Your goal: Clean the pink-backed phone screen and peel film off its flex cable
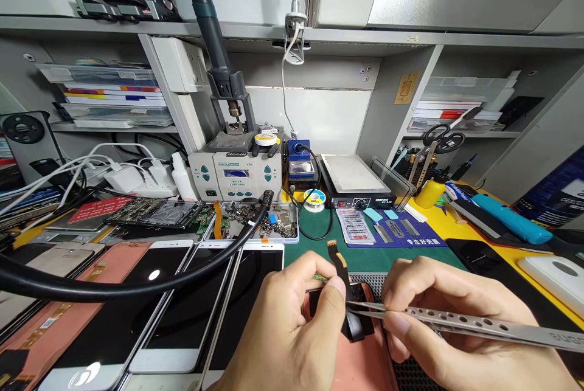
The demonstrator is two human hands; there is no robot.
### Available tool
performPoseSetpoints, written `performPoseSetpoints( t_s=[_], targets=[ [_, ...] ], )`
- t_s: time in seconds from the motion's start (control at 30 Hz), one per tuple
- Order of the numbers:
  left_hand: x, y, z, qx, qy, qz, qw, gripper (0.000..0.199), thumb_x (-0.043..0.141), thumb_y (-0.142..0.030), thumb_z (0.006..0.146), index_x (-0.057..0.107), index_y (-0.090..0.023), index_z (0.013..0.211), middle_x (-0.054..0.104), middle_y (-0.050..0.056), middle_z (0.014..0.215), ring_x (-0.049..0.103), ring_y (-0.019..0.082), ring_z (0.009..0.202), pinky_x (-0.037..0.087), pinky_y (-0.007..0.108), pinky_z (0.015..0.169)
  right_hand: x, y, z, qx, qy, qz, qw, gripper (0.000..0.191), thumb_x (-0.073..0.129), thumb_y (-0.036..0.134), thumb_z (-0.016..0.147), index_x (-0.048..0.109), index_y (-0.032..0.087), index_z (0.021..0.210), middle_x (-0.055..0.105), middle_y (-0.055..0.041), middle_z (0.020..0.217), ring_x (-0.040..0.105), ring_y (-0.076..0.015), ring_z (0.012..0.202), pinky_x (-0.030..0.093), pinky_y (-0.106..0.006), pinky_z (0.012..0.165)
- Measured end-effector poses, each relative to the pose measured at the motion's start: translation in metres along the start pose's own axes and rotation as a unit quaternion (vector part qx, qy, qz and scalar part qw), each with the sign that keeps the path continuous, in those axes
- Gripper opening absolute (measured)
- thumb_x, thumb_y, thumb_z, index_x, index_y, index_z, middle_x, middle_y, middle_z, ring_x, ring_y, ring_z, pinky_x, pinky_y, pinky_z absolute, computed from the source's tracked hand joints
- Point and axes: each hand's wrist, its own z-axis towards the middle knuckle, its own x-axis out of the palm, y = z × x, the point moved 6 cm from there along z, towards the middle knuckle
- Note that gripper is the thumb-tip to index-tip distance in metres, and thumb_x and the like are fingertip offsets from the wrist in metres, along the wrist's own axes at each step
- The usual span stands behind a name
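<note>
My left hand (296, 318) is closed in a pinch over a salmon-coloured phone panel (365, 360), its thumb and forefinger gripping a black flex cable (340, 260) with a gold-contact end sticking up. Between those fingers shows a bit of green circuit board (319, 278), mostly hidden. Steel tweezers (456, 320) with round holes along the arms are held in my right hand (442, 312). Their points meet the lower stretch of the cable, just right of my left thumb. A wide black strip (353, 327) lies below the tips on the panel.
Several phones (182, 312) lie at the left, crossed by a thick black hose (137, 290). Behind stand a hot-air station (237, 175), a parts tray (292, 234), a solder spool (314, 197) and a heating plate (356, 175). A dark phone (479, 263) lies at the right.
</note>
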Motion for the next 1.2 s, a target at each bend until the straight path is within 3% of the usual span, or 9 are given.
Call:
performPoseSetpoints(
  t_s=[1.0,1.2],
  targets=[
    [-0.0008,0.0003,-0.0028,-0.001,0.003,0.000,1.000,0.030,0.046,-0.044,0.092,0.050,-0.021,0.073,0.038,-0.006,0.055,0.030,0.011,0.051,0.021,0.027,0.048,-0.0018,-0.0026,0.0015,-0.012,-0.019,-0.045,0.999,0.014,0.065,0.019,0.078,0.064,0.025,0.066,0.067,0.0024,0.060,0.064,-0.0147,0.051,0.053,-0.020,0.047],
    [-0.0001,0.0002,-0.0039,0.001,0.003,-0.003,1.000,0.030,0.047,-0.044,0.092,0.051,-0.021,0.073,0.039,-0.006,0.056,0.031,0.011,0.052,0.022,0.026,0.047,-0.0009,0.0017,0.0016,-0.007,-0.012,-0.012,1.000,0.014,0.065,0.018,0.079,0.063,0.024,0.067,0.067,0.0021,0.059,0.065,-0.0151,0.051,0.054,-0.021,0.048]
  ],
)
